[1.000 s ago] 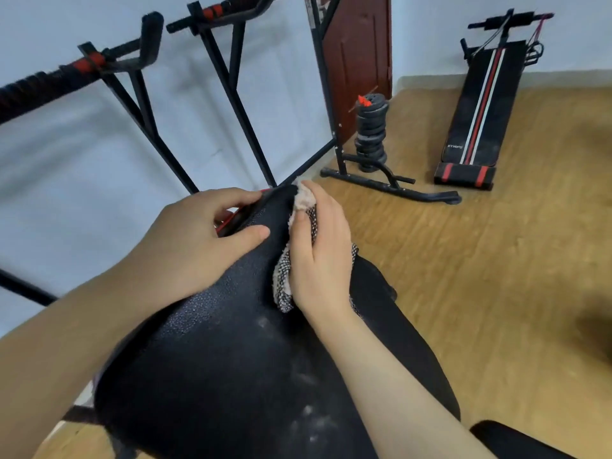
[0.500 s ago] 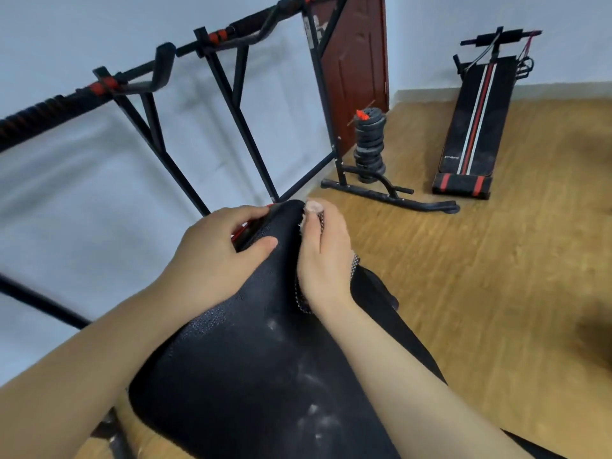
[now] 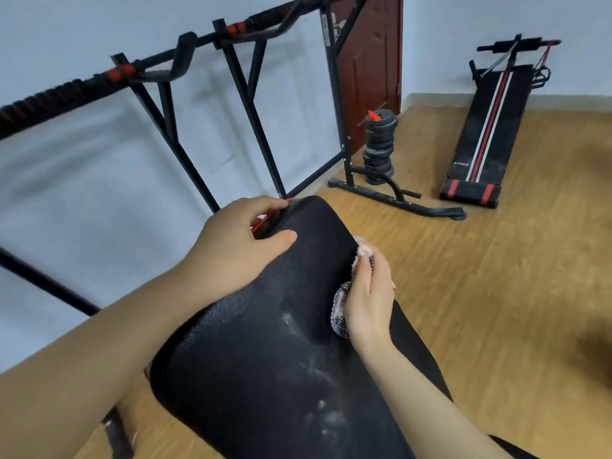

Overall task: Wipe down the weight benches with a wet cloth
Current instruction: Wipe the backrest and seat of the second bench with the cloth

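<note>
- The wooden floor [image 3: 496, 293] spreads out to the right of the weight bench and beyond it.
- A pale wall [image 3: 82, 177] runs along the left of the weight bench.
- A black rack [image 3: 339, 111] with red bands on its top bar stands between the weight bench and that wall. Its base foot lies on the floor past the bench's far end.
- The weight bench [image 3: 265, 359] fills the near middle, its black textured pad sloping up and away from the person. White smudges [image 3: 318, 385] mark the lower part of the pad.
- A second bench [image 3: 486, 127], black with red and white stripes, lies well beyond the weight bench and to its right, with its far end at the back wall.
- A dark red door [image 3: 371, 61] stands well beyond the weight bench, behind the rack.
- A stack of black weight plates [image 3: 379, 144] sits on the floor past the weight bench's far end, just behind the rack's foot.
- The left hand [image 3: 238, 240] grips the weight bench's upper left corner, fingers curled over the edge and thumb lying on the pad.
- The right hand [image 3: 367, 293] is on the weight bench's right edge. Its fingers are together and lightly curved over a bunched wad of cloth.
- The cloth [image 3: 341, 309], checkered with a pink part at the fingertips, is pressed against the weight bench's right side under that hand.
</note>
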